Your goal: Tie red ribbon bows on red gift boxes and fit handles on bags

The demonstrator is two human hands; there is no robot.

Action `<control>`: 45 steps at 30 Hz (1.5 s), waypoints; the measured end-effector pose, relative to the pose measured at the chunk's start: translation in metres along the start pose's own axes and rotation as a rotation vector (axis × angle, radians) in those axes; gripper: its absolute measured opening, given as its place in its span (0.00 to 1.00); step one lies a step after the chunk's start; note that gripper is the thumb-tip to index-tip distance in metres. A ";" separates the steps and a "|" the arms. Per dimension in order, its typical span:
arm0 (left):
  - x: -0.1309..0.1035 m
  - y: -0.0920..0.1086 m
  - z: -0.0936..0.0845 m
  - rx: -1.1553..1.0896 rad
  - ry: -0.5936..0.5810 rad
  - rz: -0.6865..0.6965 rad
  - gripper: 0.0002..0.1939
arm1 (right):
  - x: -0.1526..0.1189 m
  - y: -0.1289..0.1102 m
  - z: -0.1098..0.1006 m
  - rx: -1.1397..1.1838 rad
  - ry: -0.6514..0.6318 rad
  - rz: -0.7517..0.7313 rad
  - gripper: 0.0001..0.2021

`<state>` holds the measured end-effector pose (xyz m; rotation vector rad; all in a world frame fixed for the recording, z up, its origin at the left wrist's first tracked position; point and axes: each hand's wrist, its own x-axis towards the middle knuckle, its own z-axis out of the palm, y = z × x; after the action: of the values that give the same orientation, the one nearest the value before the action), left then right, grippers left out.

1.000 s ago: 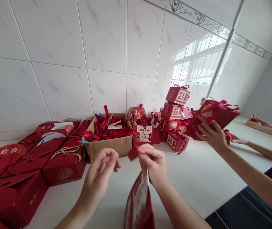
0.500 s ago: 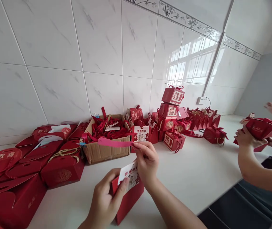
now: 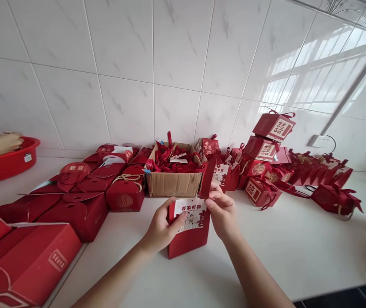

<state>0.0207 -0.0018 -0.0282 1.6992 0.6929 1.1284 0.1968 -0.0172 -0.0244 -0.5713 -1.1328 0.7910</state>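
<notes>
In front of me a red gift box (image 3: 187,244) stands on the white counter, a printed white card (image 3: 189,216) against its upper front. My left hand (image 3: 166,224) is closed around the left side, its thumb pressing the card to the box. A dark red ribbon strip (image 3: 207,182) rises from the fingertips of my right hand (image 3: 223,211), which pinch it beside the card's upper right corner. Whether the ribbon passes through the card or box, I cannot tell.
Behind stands a cardboard box (image 3: 173,185) of red ribbons. Folded red boxes (image 3: 86,216) cover the left, near a red basin (image 3: 12,160) with a person's hand over it. Right are stacked gift boxes (image 3: 261,149) and a lone box (image 3: 333,199). Another hand shows at the right edge.
My view has swung left, bringing in the red basin. The ribbon, earlier stretched out leftward from my right fingers, now points upward. The box is turned more to face me.
</notes>
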 end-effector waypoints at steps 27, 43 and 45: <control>-0.007 0.009 0.011 -0.032 0.104 -0.060 0.13 | -0.013 -0.009 0.003 -0.432 -0.264 -0.188 0.11; -0.013 0.006 0.001 0.058 -0.029 0.282 0.07 | -0.021 -0.009 0.014 -0.361 -0.169 -0.115 0.09; -0.013 0.009 -0.005 0.005 -0.087 0.251 0.09 | -0.023 -0.008 0.014 -0.376 -0.148 -0.208 0.10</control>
<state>0.0103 -0.0140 -0.0242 1.8653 0.4370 1.2163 0.1803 -0.0400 -0.0271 -0.7007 -1.4661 0.4467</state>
